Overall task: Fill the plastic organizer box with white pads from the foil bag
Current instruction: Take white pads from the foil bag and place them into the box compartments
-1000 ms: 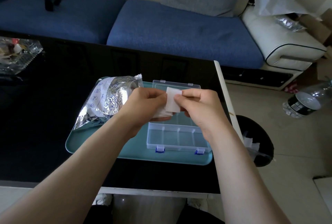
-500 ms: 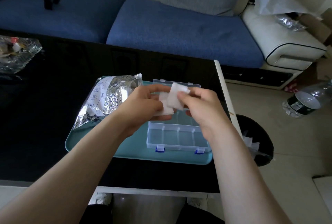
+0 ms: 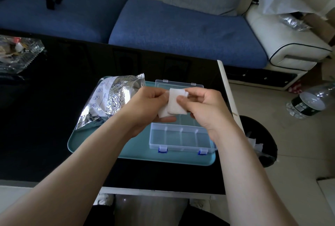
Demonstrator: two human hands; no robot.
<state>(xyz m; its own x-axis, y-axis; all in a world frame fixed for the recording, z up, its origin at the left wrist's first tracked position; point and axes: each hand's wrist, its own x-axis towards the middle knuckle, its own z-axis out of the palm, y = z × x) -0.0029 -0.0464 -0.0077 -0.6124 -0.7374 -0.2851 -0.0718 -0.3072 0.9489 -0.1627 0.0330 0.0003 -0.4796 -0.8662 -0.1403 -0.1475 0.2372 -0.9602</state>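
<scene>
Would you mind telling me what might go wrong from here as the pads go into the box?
1. The left hand and right hand both pinch overlapping pads above the box; separating one could let others slip onto the tray.
2. The box sits near the right edge of the table, with a bin on the floor beside it, so a dropped pad might land there.

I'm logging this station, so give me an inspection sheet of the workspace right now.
Surface: glossy black table, teal tray on it.
Job's things: open organizer box on the tray, near row looks empty; foil bag on the tray's left side; white pads held above the box.
Clutter: glass dish at the table's far left.
Grips: left hand and right hand both pinch the pads.
Cables: nothing seen.
Surroundings: blue sofa, black bin and bottle on the floor.
</scene>
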